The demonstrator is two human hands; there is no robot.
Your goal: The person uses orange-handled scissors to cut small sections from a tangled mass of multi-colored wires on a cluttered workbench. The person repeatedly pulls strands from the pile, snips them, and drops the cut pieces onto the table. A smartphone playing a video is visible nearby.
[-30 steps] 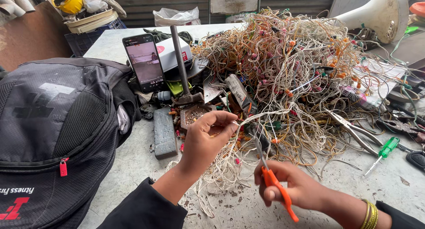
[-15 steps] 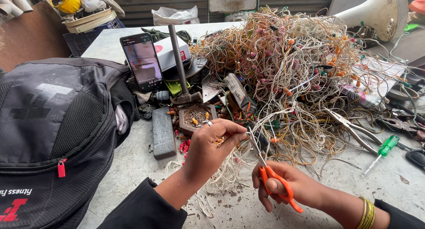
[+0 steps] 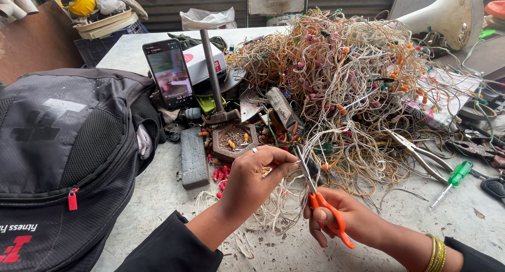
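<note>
Two hands at the wire heap's (image 3: 342, 83) near edge, left hand (image 3: 252, 180) fingers pinching white wire (image 3: 310, 143), right hand (image 3: 344, 219) gripping orange scissors (image 3: 326, 211).

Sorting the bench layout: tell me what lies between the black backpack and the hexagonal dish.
In the head view, a grey rectangular block lies flat on the table between the black backpack and the hexagonal dish, with small red and orange caps scattered beside it.

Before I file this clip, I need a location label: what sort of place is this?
Most likely a small scrap or repair workshop: a big tangle of wires covers the worn table, with pliers, a screwdriver and a hammer lying about.
</note>
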